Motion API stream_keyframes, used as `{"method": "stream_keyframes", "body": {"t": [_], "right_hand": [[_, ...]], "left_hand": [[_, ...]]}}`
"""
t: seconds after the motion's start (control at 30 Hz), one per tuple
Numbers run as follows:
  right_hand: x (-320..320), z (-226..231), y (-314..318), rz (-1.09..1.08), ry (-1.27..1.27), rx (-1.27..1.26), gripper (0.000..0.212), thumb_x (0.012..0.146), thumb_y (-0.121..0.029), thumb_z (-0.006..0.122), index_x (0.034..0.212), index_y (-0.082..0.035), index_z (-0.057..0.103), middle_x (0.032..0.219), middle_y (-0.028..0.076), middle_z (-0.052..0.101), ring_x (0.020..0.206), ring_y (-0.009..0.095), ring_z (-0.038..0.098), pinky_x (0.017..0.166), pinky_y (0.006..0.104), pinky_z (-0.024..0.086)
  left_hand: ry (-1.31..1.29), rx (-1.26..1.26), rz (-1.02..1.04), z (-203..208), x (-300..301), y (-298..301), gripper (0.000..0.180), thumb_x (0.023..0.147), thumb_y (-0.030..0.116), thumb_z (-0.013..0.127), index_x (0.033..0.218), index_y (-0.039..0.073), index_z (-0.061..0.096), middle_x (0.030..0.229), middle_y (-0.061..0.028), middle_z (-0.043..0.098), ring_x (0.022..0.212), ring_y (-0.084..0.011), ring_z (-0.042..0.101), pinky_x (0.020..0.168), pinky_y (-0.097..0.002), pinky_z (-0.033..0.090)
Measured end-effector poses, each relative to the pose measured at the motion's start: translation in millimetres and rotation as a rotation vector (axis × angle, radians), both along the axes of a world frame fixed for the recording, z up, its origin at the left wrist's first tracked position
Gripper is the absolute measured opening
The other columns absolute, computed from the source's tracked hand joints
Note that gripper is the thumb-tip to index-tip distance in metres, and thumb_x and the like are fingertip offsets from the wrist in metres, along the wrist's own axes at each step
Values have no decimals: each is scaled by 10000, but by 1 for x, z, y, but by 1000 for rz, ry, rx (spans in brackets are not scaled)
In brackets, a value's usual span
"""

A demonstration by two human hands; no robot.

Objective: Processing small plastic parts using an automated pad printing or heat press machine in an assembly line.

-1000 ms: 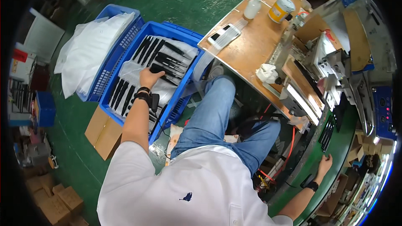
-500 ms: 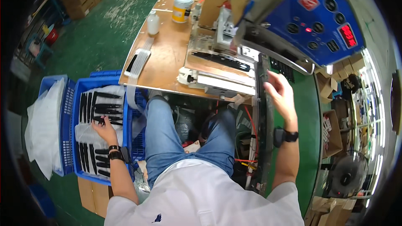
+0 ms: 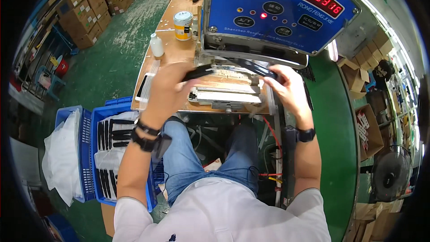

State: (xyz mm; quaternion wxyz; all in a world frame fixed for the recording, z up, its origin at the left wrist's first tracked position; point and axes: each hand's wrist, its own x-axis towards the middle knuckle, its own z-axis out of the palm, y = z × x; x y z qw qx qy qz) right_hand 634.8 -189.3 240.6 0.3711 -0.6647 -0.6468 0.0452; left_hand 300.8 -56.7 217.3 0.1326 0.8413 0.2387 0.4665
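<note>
My left hand (image 3: 166,88) is raised over the near edge of the wooden table, its fingers closed on one end of a long, glossy black part (image 3: 199,72), slightly blurred. Across from it my right hand (image 3: 290,88) pinches the outer end of a second long black part (image 3: 254,67). Both parts slant inward over a metal fixture (image 3: 226,97), beneath the machine's blue control panel (image 3: 251,4). Down at my left, a blue crate (image 3: 94,170) holds several similar black parts (image 3: 106,135) on white padding.
On the table (image 3: 166,23) stand a white bottle (image 3: 156,45) and a tin (image 3: 182,27) with a yellow band. A phone (image 3: 143,87) lies by the left edge. Another blue crate (image 3: 86,139) holds white sheets (image 3: 62,152). A fan (image 3: 390,172) stands at far right.
My left hand has come up from the blue crate to the fixture, bringing a black part. My right hand, empty before, has taken hold of the black part at the fixture and tilted it.
</note>
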Motion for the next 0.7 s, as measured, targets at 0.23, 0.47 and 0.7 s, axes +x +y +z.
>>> {"method": "stream_keyframes", "body": {"t": [0.23,0.47,0.7], "right_hand": [[124,-58,-109,-390,131,70,307,902,-152,830,1136,28,748,924,7,657,741,93,555,672,244,462],[263,-161,-219,-830,60,-165,408,907,-301,824,1057,72,753,870,118,746,798,172,665,777,322,534],[272,-186,-175,-775,-106,-389,445,950,-220,732,1260,96,687,1072,238,749,938,286,717,875,395,549]], "left_hand": [[366,64,-145,-3,78,5,409,831,257,839,1156,39,724,1262,-147,719,1124,-288,695,1049,-433,484],[111,219,23,-24,11,-47,336,846,238,830,1119,61,745,1348,-133,657,1183,-321,646,1051,-424,467],[-125,-354,644,-158,-165,-64,262,861,123,790,1098,26,734,1180,-166,681,1056,-320,672,918,-395,537]]}}
